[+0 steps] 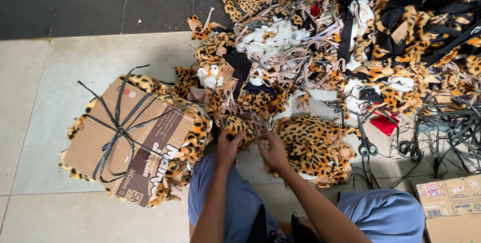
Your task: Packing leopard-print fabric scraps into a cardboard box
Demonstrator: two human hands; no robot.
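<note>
Both hands work one small leopard-print fabric piece (239,127) on the floor, just in front of the person's knees. The left hand (228,149) has its grip closed on the piece's near edge; the right hand (273,152) pinches the same piece beside it. Left of the piece lies a cardboard-topped bundle (133,140) tied with black strap; scissors (367,145) lie to its right, beyond a fabric stack (313,148).

My left hand (229,149) and right hand (273,152) sit close together in front of my knees, fingers curled in a pinching grip, both forearms reaching forward from my lap, elbows bent.
</note>
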